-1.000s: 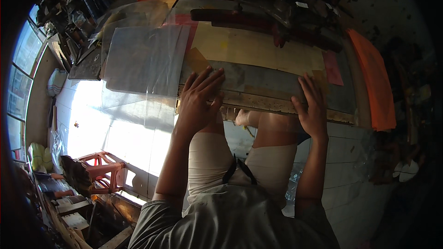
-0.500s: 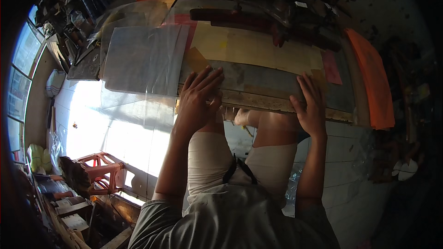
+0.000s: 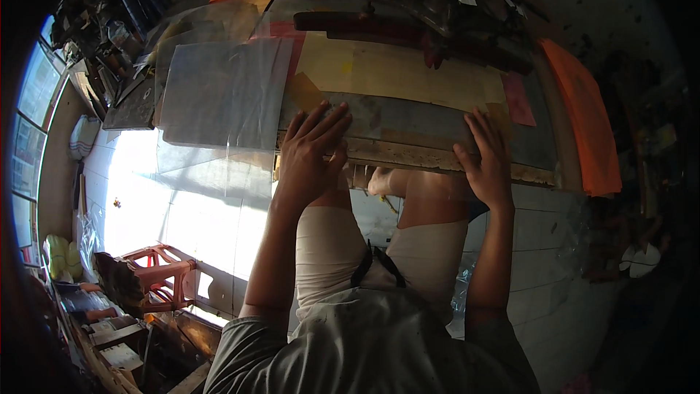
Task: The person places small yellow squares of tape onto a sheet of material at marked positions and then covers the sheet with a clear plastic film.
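Observation:
My left hand [image 3: 312, 157] lies with fingers stretched and slightly spread at the near edge of the work table [image 3: 408, 152]. At the right end of the same edge, my right hand [image 3: 487, 162] rests flat, its thumb apart from the fingers. Both seem to press on a clear plastic sheet, though its outline is hard to make out. Just beyond my hands a pale yellow sheet [image 3: 408, 69] lies lengthwise on the grey tabletop. One amber patch [image 3: 305, 91] is by my left fingertips, another [image 3: 500, 118] by my right.
A dark bar-like machine part [image 3: 408, 31] spans the table's far side. Clear plastic sheets [image 3: 219, 95] overhang the left side. Orange sheets [image 3: 581, 117] hang at the right. On the floor at lower left are a red plastic stool [image 3: 162, 277] and wood scraps [image 3: 120, 332].
The view has shifted slightly. My left fingers look a little more spread, and my right hand stays at nearly the same place on the edge.

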`<action>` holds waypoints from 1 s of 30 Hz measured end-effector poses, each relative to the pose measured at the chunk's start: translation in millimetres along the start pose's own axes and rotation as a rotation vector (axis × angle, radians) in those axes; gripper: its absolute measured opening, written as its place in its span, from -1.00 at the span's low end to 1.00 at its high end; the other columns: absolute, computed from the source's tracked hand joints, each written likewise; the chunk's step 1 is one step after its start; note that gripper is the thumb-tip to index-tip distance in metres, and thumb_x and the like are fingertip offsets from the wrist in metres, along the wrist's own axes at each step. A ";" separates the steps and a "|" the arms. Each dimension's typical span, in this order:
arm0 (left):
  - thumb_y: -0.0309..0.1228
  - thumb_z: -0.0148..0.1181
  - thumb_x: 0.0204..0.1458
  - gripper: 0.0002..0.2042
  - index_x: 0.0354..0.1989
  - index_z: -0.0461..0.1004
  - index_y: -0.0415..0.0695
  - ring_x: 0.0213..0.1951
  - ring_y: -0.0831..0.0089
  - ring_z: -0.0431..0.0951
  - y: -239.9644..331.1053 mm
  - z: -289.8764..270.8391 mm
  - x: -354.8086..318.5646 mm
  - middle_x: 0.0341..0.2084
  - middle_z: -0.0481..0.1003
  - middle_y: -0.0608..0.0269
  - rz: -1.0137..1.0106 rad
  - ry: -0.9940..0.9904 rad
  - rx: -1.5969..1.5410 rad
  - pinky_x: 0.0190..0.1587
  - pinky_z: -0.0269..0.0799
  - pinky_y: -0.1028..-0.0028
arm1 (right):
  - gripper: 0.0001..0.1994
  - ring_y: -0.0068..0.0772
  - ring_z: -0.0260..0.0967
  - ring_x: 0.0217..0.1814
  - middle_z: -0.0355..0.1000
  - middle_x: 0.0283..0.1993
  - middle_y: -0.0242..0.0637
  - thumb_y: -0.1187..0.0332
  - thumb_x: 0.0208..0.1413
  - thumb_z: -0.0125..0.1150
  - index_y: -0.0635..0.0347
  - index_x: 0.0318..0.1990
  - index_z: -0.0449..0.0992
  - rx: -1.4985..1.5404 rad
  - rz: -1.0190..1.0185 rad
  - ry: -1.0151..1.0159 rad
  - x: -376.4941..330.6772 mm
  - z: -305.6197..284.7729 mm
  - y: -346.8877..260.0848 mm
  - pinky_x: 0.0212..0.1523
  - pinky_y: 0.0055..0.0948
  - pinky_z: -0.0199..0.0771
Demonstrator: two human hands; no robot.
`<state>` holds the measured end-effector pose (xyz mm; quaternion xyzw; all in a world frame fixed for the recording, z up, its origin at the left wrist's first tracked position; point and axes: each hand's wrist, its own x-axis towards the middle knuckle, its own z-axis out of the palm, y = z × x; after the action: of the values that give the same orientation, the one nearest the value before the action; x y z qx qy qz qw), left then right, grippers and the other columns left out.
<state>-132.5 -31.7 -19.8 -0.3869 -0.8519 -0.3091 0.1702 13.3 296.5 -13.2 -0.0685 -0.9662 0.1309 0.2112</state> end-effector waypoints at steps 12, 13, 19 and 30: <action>-0.45 0.23 0.16 -0.59 0.22 0.63 -0.05 0.46 0.13 0.38 -0.1 2.7 3.7 0.36 0.51 0.31 0.017 0.003 0.011 0.51 0.17 -0.05 | -0.37 -0.08 0.01 0.72 0.18 0.64 -0.20 -0.03 0.36 0.25 0.07 0.46 0.39 -0.003 0.025 0.023 0.4 0.5 2.0 0.60 0.12 0.02; -0.45 0.23 0.16 -0.59 0.22 0.63 -0.05 0.46 0.13 0.38 0.5 1.4 4.4 0.36 0.51 0.31 0.020 0.003 0.012 0.51 0.17 -0.05 | -0.37 -0.08 0.00 0.72 0.17 0.64 -0.20 -0.04 0.37 0.24 0.06 0.47 0.39 0.007 0.028 0.020 1.8 -0.2 1.5 0.60 0.13 0.01; -0.50 0.24 0.18 -0.58 0.24 0.62 -0.07 0.48 0.14 0.36 8.1 -2.2 2.9 0.36 0.51 0.27 0.001 -0.017 0.025 0.51 0.17 0.00 | -0.33 -0.09 0.01 0.71 0.17 0.64 -0.18 -0.12 0.37 0.19 0.08 0.48 0.37 -0.006 0.039 -0.001 -0.2 -0.7 0.3 0.63 0.13 -0.03; -0.48 0.21 0.21 -0.59 0.25 0.62 -0.06 0.49 0.15 0.34 12.5 -3.6 7.5 0.36 0.51 0.27 -0.030 -0.046 0.043 0.54 0.14 -0.01 | -0.32 -0.08 -0.01 0.72 0.16 0.64 -0.17 -0.10 0.36 0.21 0.11 0.48 0.36 -0.009 0.035 -0.008 1.5 -7.7 -1.4 0.62 0.14 -0.04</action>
<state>-127.5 -23.5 -8.2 -0.3774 -0.8678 -0.2841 0.1542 15.1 297.2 -5.5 -0.0858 -0.9662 0.1308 0.2048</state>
